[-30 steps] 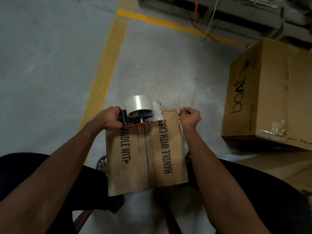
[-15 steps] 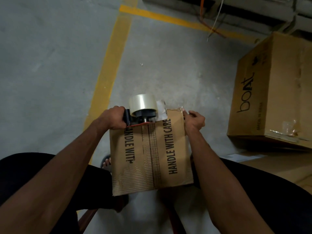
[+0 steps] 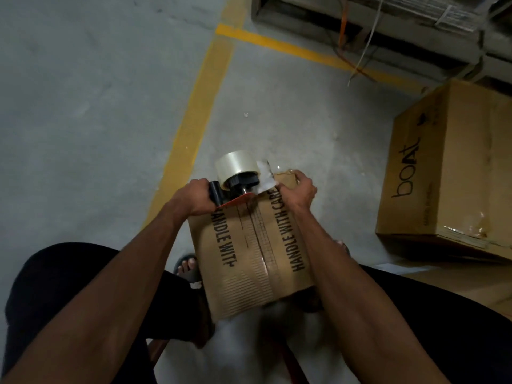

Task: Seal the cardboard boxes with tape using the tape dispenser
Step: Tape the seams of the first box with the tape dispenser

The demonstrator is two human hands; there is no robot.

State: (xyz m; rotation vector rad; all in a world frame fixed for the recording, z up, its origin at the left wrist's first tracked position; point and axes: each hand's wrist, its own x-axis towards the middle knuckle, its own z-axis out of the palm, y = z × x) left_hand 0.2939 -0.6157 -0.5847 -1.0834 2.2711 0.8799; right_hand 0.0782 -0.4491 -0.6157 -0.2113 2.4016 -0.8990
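While your left hand [image 3: 195,199] grips the tape dispenser [image 3: 235,177] at frame centre, your right hand [image 3: 300,189] clasps the cardboard box [image 3: 249,256] far edge.

brown box [image 3: 249,259], tape dispenser [image 3: 238,176] atop
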